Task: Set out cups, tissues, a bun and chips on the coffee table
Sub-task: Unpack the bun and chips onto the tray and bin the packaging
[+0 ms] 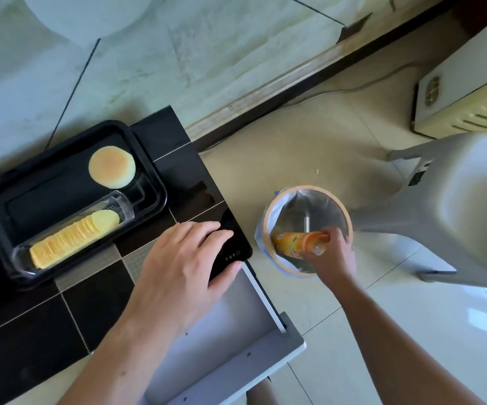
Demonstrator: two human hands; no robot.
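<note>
While left hand (182, 258) rests flat, right hand (334, 252) grips chip can (297, 242) over bin (309, 190).

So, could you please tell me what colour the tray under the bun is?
Black: the tray holding the bun is glossy black, seen in the head view.

I see pale yellow chips (72, 239) at nine o'clock in a black tray (8, 197). The golden bun (112, 168) sits beside them. At three o'clock, an orange can (297, 242).
</note>
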